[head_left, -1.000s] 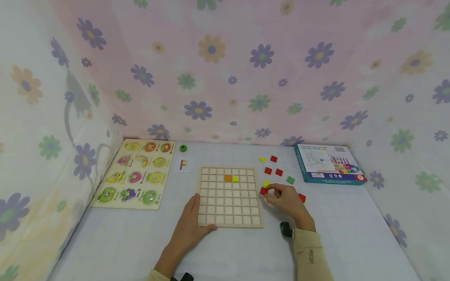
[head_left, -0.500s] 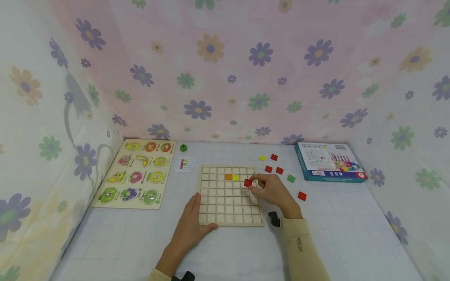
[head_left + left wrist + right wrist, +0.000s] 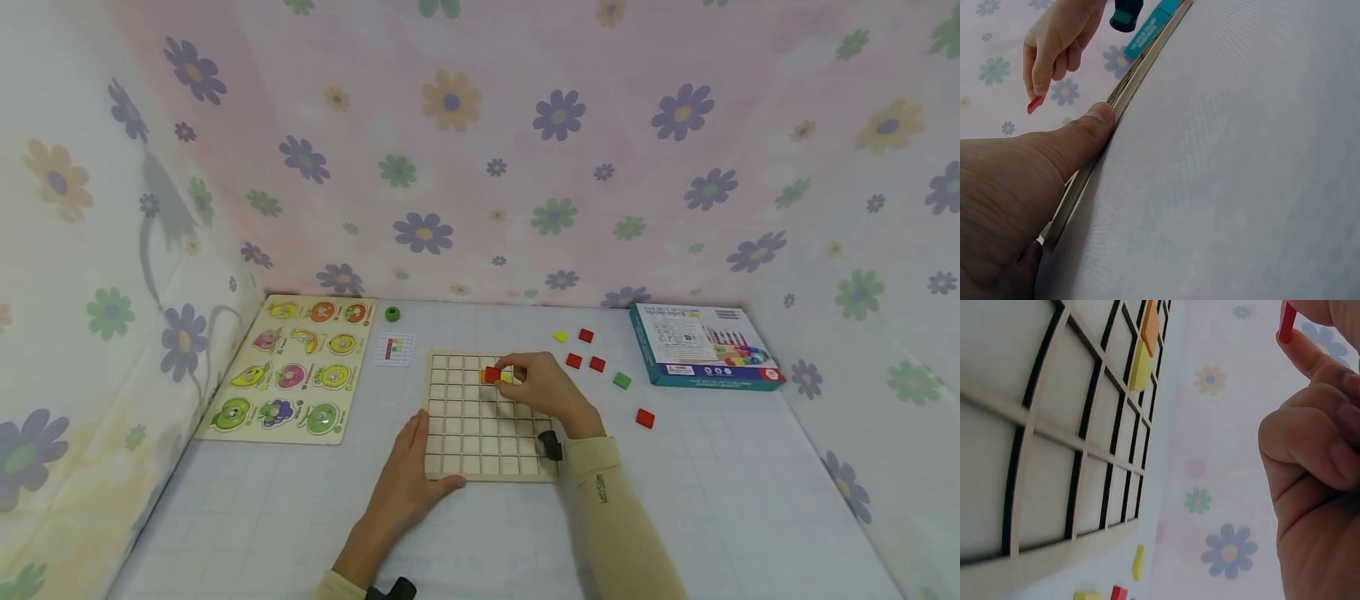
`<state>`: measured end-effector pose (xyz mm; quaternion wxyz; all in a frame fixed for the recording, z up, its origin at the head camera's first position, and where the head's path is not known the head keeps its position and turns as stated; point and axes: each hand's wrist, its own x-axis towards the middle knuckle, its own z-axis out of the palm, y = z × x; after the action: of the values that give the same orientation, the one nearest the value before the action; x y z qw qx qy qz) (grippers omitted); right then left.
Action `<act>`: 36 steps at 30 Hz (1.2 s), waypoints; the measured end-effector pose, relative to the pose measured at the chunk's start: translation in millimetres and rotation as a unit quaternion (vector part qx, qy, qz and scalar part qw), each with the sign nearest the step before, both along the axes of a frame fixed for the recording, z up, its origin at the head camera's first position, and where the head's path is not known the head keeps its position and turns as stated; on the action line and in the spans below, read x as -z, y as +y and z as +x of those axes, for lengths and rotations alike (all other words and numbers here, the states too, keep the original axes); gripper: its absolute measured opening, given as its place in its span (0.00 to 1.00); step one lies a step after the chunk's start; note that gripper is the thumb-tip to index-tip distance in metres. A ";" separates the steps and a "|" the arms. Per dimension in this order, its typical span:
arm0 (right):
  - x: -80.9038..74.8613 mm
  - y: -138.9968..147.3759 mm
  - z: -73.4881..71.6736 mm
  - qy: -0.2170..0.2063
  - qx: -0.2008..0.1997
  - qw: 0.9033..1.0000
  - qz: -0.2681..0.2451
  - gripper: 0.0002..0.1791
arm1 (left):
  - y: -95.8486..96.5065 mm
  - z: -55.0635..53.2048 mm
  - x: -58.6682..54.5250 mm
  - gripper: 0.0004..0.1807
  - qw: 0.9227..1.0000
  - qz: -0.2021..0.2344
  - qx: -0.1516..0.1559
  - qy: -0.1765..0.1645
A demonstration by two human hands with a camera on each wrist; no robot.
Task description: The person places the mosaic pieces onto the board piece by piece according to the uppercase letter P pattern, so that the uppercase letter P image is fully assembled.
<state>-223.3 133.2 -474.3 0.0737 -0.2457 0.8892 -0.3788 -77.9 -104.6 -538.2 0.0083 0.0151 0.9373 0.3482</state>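
Note:
My right hand (image 3: pixel 549 387) pinches a red square tile (image 3: pixel 492 375) between thumb and index finger, above the upper rows of a wooden grid board (image 3: pixel 471 446). In the right wrist view that red tile (image 3: pixel 1287 324) is raised off the board, the other fingers curled in. An orange tile (image 3: pixel 1150 328) and a yellow piece (image 3: pixel 1141 367) lie side by side on the grid; the red tile overlaps the orange one in the head view. My left hand (image 3: pixel 405 471) rests at the board's near left corner, fingers straight along the side, thumb (image 3: pixel 1088 131) against the front edge.
Right of the board lie several red tiles (image 3: pixel 597 364), a green tile (image 3: pixel 622 381) and a yellow triangle (image 3: pixel 560 337). A boxed set (image 3: pixel 705 346) stands at the back right. Leftward are a pattern card (image 3: pixel 393 350), a small green ring (image 3: pixel 392 314) and a fruit puzzle board (image 3: pixel 288 400).
My right hand has picked up the red tile from beside the board and carried it left over the grid toward the orange tile. The left hand has stayed in place.

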 end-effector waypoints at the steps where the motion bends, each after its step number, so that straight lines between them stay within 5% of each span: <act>1: 0.4 -2.8 -1.3 0.000 -0.001 1.000 0.005 0.14 | -0.1 -0.1 0.3 0.69 1.000 0.000 0.000 -0.001; 17: 11.9 -34.2 -24.9 -0.030 -0.035 0.997 0.070 0.15 | -0.8 -2.1 3.2 0.69 1.000 0.002 0.006 0.001; 36: 21.1 -45.9 -32.7 -0.040 -0.025 0.991 0.122 0.14 | -1.0 -1.9 4.0 0.69 1.000 -0.001 0.004 -0.004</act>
<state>-256.0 87.3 -495.4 0.1483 -0.2413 0.9187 -0.2754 -79.8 -105.6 -542.1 0.0134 0.0178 0.9374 0.3475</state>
